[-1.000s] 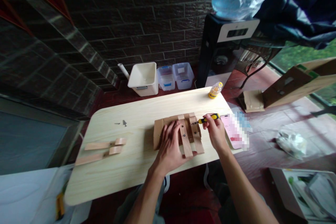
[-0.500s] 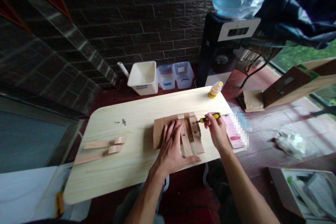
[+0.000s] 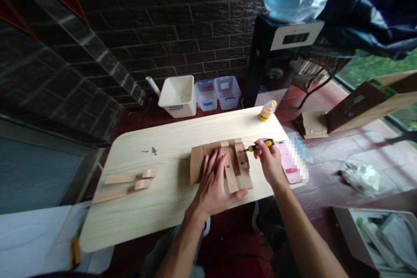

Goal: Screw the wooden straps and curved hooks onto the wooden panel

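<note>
The brown cardboard box (image 3: 196,166) lies under the left hand (image 3: 212,184), whose fingers are splayed over its top while the thumb reaches out by the near ends of two wooden slats; the right hand (image 3: 269,161) pinches the grip of a yellow-and-black screwdriver (image 3: 252,148) between thumb and fingers. Its tip meets, or nearly meets, the outer slat (image 3: 243,171), too small to tell which; the inner slat (image 3: 230,177) runs alongside, just beyond the left fingertips. The box should be light and apt to skid or turn when pushed, and its thin walls would likely dent under hard pressure, so a broad, flat palm suits it better than a squeeze. The slats look stiff and smooth, best steadied along their long sides, away from the dark screw heads. The screwdriver seems light and rigid, with its handle the place to hold. The tabletop (image 3: 182,140) ends just below the left thumb, so a slip toward the body has little margin. Right of the right hand, a phone (image 3: 287,158) crowds the short edge; beyond that hand stands a clear bottle with a yellow base (image 3: 267,111). Most room lies left of the left hand, as far as two curled wooden strips (image 3: 120,179) and some small dark hardware (image 3: 154,151).
</note>
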A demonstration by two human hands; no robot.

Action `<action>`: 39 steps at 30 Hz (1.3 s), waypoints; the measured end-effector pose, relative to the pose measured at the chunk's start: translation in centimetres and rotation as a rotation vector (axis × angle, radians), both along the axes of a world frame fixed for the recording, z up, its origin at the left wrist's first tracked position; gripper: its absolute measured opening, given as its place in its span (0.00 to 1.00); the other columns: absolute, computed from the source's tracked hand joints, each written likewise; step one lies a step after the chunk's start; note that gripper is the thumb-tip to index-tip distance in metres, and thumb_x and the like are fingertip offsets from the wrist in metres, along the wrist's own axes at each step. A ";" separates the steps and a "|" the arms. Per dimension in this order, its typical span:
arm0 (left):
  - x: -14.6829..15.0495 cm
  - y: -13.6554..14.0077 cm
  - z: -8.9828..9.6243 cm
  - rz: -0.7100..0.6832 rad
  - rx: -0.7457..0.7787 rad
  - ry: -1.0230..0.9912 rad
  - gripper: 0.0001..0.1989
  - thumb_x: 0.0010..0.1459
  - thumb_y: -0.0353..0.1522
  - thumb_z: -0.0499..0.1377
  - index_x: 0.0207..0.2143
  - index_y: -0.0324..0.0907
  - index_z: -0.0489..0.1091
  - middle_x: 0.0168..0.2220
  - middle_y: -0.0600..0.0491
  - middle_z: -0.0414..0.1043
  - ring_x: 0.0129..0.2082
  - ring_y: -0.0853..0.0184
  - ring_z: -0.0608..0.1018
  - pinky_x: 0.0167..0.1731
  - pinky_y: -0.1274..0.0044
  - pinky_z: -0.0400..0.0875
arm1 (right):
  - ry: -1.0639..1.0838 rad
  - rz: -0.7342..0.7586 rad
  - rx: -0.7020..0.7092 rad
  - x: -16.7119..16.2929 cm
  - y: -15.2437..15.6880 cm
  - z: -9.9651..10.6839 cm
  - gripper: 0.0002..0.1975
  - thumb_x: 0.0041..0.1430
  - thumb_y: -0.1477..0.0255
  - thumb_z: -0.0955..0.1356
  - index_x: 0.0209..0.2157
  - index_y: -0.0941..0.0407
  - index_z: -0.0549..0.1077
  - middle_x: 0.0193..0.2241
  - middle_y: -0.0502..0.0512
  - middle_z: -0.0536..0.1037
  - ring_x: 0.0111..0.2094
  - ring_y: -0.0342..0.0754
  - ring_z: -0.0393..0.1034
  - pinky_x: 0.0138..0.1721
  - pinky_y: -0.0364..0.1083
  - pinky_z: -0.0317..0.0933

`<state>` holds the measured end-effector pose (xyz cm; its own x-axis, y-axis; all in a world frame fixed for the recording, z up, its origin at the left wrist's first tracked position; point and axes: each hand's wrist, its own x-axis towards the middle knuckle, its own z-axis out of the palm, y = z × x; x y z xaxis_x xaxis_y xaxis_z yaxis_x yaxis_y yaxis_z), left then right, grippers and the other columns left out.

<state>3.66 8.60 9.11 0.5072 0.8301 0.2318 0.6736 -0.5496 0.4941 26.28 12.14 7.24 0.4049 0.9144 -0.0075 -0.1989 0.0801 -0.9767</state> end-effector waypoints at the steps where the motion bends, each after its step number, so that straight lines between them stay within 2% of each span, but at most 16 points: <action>1: -0.1 0.0 0.0 -0.002 -0.003 0.002 0.57 0.59 0.58 0.66 0.77 0.41 0.44 0.77 0.33 0.51 0.78 0.40 0.56 0.75 0.43 0.49 | 0.004 0.000 -0.001 0.0 0.0 0.0 0.21 0.62 0.48 0.75 0.37 0.53 0.77 0.22 0.45 0.70 0.25 0.46 0.66 0.30 0.47 0.60; 7: -0.3 0.1 -0.1 -0.014 -0.031 -0.002 0.57 0.59 0.57 0.66 0.77 0.41 0.43 0.78 0.32 0.49 0.79 0.40 0.54 0.76 0.44 0.47 | 0.029 0.010 -0.006 -0.1 -0.1 0.0 0.19 0.64 0.51 0.75 0.38 0.53 0.78 0.22 0.45 0.70 0.26 0.45 0.65 0.31 0.46 0.59; 13: -1.0 0.2 -0.4 -0.039 -0.055 -0.044 0.60 0.58 0.61 0.65 0.78 0.41 0.43 0.79 0.33 0.48 0.79 0.39 0.53 0.75 0.43 0.49 | 0.022 0.028 -0.011 -0.3 0.0 0.0 0.19 0.63 0.50 0.75 0.36 0.53 0.77 0.22 0.45 0.71 0.26 0.45 0.65 0.31 0.47 0.60; 15: -1.3 0.4 -0.4 -0.018 -0.071 -0.076 0.51 0.63 0.58 0.63 0.77 0.43 0.48 0.78 0.36 0.50 0.79 0.41 0.55 0.75 0.45 0.53 | 0.019 0.034 -0.011 -0.3 0.0 0.0 0.19 0.63 0.50 0.75 0.35 0.52 0.77 0.23 0.45 0.71 0.26 0.45 0.65 0.31 0.47 0.60; 18: -1.5 1.0 -0.2 0.067 -0.058 -0.148 0.28 0.74 0.46 0.56 0.70 0.46 0.63 0.75 0.42 0.60 0.75 0.49 0.64 0.72 0.51 0.63 | 0.017 0.043 -0.011 -0.4 0.0 0.0 0.19 0.63 0.51 0.75 0.35 0.52 0.77 0.23 0.45 0.71 0.26 0.45 0.65 0.31 0.47 0.59; 21: -1.5 1.7 0.0 0.099 -0.020 -0.231 0.16 0.75 0.39 0.56 0.60 0.48 0.73 0.67 0.46 0.72 0.68 0.54 0.73 0.68 0.55 0.70 | 0.010 0.047 -0.010 -0.4 0.0 0.0 0.19 0.63 0.50 0.74 0.35 0.52 0.76 0.22 0.45 0.71 0.26 0.45 0.65 0.31 0.47 0.59; 26: -1.2 2.3 0.2 0.053 -0.008 -0.254 0.11 0.72 0.35 0.60 0.54 0.47 0.77 0.59 0.47 0.79 0.60 0.55 0.79 0.62 0.57 0.77 | 0.002 0.051 -0.009 -0.5 0.0 -0.2 0.20 0.62 0.49 0.75 0.35 0.52 0.76 0.22 0.45 0.71 0.25 0.46 0.65 0.30 0.47 0.59; 33: -1.1 2.6 0.0 0.008 0.016 -0.201 0.08 0.73 0.33 0.60 0.46 0.48 0.81 0.54 0.50 0.82 0.55 0.58 0.81 0.57 0.60 0.78 | -0.008 0.056 -0.004 -0.4 0.0 -0.1 0.20 0.63 0.49 0.74 0.36 0.52 0.76 0.22 0.45 0.72 0.25 0.45 0.66 0.30 0.47 0.60; 39: -0.9 2.6 0.1 0.009 0.056 -0.195 0.09 0.74 0.33 0.59 0.48 0.47 0.80 0.51 0.50 0.84 0.53 0.58 0.82 0.55 0.61 0.78 | -0.032 0.048 -0.007 -0.3 -0.1 -0.2 0.21 0.61 0.48 0.75 0.36 0.52 0.76 0.22 0.45 0.71 0.25 0.47 0.68 0.30 0.47 0.62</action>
<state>2.71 11.21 9.21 0.4406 0.8174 0.3711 0.5730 -0.5743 0.5847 25.97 12.05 7.03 0.3610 0.9326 -0.0014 -0.1710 0.0648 -0.9831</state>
